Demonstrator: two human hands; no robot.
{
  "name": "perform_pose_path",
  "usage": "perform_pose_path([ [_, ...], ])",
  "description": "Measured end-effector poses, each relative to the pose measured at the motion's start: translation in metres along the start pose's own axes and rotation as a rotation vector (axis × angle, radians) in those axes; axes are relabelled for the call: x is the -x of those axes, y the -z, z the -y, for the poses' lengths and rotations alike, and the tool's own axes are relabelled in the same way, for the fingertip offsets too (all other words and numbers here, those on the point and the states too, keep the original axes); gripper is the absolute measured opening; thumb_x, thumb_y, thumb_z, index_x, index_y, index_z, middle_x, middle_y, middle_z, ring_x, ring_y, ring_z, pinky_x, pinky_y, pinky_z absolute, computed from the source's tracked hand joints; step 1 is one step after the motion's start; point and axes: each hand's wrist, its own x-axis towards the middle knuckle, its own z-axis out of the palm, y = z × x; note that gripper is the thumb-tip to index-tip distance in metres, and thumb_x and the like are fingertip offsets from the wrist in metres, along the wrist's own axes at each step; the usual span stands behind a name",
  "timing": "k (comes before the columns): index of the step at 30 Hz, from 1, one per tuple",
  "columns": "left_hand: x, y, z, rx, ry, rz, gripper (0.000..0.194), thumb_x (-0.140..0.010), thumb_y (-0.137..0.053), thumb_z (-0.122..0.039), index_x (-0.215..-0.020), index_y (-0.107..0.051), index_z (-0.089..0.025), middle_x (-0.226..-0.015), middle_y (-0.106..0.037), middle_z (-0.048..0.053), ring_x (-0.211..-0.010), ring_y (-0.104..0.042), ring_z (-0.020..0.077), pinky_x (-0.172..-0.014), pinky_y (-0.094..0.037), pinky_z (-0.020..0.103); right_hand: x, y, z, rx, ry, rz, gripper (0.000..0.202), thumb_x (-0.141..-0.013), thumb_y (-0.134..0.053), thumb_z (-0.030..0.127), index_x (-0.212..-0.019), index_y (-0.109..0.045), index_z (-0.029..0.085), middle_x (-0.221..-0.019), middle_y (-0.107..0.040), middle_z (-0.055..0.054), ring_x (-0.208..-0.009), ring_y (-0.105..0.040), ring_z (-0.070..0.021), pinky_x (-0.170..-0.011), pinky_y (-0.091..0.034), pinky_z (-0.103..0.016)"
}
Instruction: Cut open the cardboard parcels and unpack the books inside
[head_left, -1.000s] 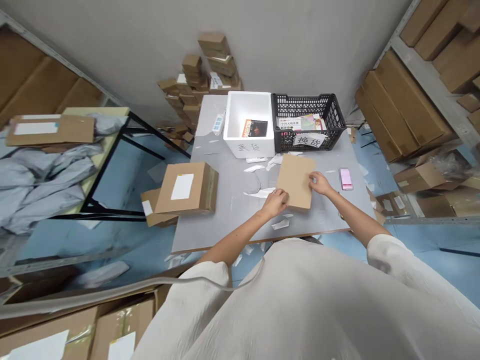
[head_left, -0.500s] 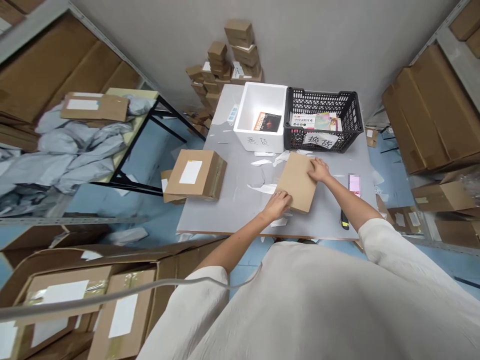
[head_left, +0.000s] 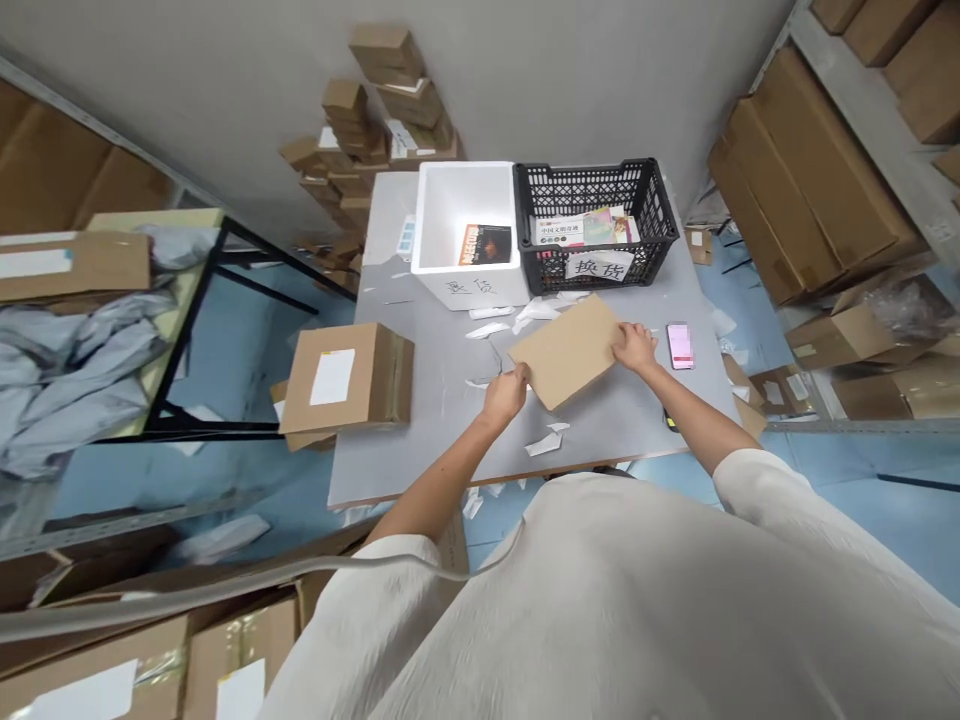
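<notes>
A flat brown cardboard packet [head_left: 571, 350] is held between my two hands over the grey table [head_left: 442, 440]. My left hand [head_left: 506, 392] grips its left edge, with the fingers closed round it. At the opposite edge, my right hand [head_left: 634, 346] pinches the packet near its right corner. White paper scraps [head_left: 489, 330] lie on the table about it. Just beyond the packet stand a white foam box [head_left: 472, 290] with a book [head_left: 486, 245] inside and a black plastic crate [head_left: 652, 255] with several books or magazines [head_left: 577, 230].
A phone [head_left: 680, 345] lies right of my right hand, with a partly hidden black-and-yellow tool [head_left: 670, 424] below it. A labelled carton [head_left: 345, 378] sits at the table's left edge. Small boxes [head_left: 352, 150] are stacked by the wall; grey parcels [head_left: 75, 350] cover the left rack.
The packet has turned so that its long side runs more across the table. My left hand has moved from its near edge to its left edge. The view has shifted rightward.
</notes>
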Motion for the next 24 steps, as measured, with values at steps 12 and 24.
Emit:
perform_pose_path([
  [12, -0.03, 0.01, 0.004, 0.172, 0.08, -0.045, 0.051, -0.105, -0.054, -0.029, -0.156, -0.056, -0.026, -0.14, -0.079, 0.015, -0.127, -0.076, 0.035, -0.107, -0.059, 0.047, 0.052, 0.007, -0.029, -0.109, -0.166, 0.147, 0.039, -0.111, -0.055, 0.041, -0.137, -0.075, 0.021, -0.132, -0.083, -0.015, -0.126, -0.075, -0.0323, -0.102, -0.058, -0.037],
  [24, -0.069, 0.009, -0.006, 0.814, 0.257, -0.102, 0.058, -0.094, -0.069, -0.028, -0.151, -0.056, -0.023, -0.154, -0.073, 0.016, -0.131, -0.075, 0.0268, -0.113, -0.056, 0.04, 0.018, -0.001, -0.01, -0.669, -0.215, 0.072, 0.08, -0.096, -0.062, 0.034, -0.173, -0.048, 0.016, -0.148, -0.078, -0.015, -0.129, -0.077, -0.0286, -0.111, -0.063, -0.042],
])
